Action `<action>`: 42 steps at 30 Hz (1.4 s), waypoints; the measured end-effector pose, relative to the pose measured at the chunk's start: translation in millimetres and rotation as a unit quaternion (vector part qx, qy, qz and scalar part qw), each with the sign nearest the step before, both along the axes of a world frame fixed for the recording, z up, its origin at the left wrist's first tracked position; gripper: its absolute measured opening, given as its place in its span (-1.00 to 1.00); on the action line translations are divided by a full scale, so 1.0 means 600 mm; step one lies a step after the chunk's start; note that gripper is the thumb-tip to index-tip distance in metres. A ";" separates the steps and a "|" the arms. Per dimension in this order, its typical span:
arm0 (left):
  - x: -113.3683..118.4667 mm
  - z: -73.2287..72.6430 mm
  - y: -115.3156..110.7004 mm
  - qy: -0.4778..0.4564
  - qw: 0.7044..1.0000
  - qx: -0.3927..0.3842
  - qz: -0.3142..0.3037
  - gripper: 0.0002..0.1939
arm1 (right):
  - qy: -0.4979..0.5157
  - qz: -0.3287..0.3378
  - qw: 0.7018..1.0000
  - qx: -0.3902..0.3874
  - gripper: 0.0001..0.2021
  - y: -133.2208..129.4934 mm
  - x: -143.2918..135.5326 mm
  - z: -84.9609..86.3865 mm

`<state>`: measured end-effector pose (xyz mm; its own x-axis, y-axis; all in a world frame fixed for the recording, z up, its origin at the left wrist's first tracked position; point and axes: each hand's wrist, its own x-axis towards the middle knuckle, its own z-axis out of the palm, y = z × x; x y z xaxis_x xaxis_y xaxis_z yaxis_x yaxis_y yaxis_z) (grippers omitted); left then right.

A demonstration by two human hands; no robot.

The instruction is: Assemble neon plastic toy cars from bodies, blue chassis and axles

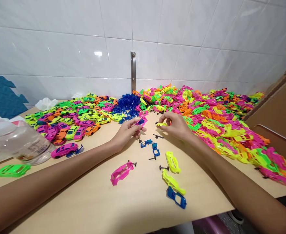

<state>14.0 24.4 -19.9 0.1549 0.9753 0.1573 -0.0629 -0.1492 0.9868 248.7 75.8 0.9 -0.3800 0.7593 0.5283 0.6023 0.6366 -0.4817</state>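
Head view: the left hand (128, 130) is closing its thumb and fingers on a pink toy-car shell (144, 122), with a dark blue piece (140, 122) showing against it; whether that piece is sitting fully inside, I cannot tell. Facing it, the right hand (177, 124) is pinching a yellow toy-car shell (161, 124) between thumb and fingertips. Both held shells are hovering near the middle of the worktop (94, 195), well apart from the loose parts nearest the edge. Below the hands, two blue window inserts (155, 150) are lying close together, with a black wheel axle (152, 158) resting just beside the lower one. Nearer the front edge, a loose pink shell (121, 173) is lying on the left, another axle at its upper end, while two loose yellow shells (173, 162) are resting on the right, a third blue insert (177, 197) lying against the lower one. Behind the left hand, rows of finished-looking toy cars (79, 133) are spreading leftward, near a clear plastic bottle (25, 144). A heap of blue inserts (127, 104) is standing between them and a large pile of mixed-colour shells (213, 122), which is stretching toward a cardboard box (274, 110).
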 end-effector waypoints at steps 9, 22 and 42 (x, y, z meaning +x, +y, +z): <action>0.003 0.007 -0.005 -0.011 1.000 -0.020 0.006 -0.75 | 0.131 0.071 0.988 -0.042 -0.79 -0.014 -0.025 -0.013; 0.000 0.007 0.002 -0.069 0.996 -0.050 0.040 -0.84 | 0.050 0.029 0.995 -0.083 -0.79 -0.006 -0.011 -0.009; -0.003 0.016 -0.002 -0.095 0.994 -0.035 0.027 -0.45 | 0.009 0.170 0.971 -0.165 -0.81 -0.023 -0.015 -0.002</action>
<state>12.1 23.2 -10.0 0.0751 0.9910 0.1108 -0.2428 -0.0896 0.9659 239.6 62.1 -0.1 -0.6311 0.7208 0.2867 0.3733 0.6062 -0.7023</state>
